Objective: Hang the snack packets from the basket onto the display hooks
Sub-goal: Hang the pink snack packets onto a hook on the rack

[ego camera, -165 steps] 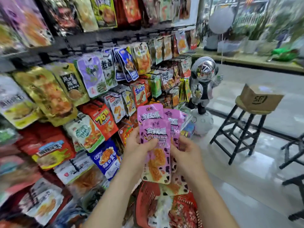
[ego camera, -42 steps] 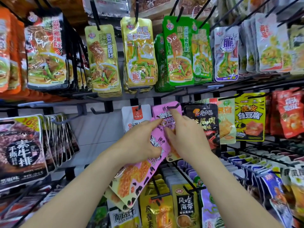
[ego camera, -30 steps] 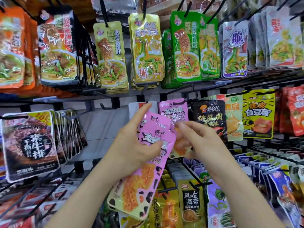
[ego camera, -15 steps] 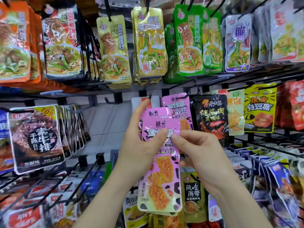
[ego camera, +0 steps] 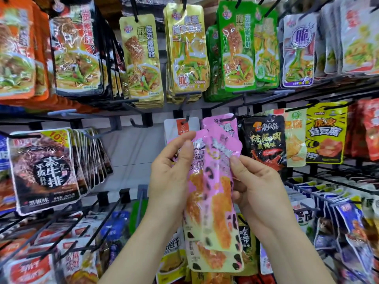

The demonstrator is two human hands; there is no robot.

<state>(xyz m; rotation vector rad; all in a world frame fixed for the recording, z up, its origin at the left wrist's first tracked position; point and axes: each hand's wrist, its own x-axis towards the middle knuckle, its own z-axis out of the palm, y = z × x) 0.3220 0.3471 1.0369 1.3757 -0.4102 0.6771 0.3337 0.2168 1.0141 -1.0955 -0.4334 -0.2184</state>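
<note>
Left hand (ego camera: 172,177) grips pink packets (ego camera: 213,212); right hand (ego camera: 256,187) pinches front one's edge.

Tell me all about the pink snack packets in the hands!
The pink packets are a small stack of glossy plastic pouches, pink on top, pale yellow below, with orange food pictures and dark spots. They are held roughly upright. The left hand grips the stack, thumb in front; the right hand pinches the front packet's upper edge.
</note>
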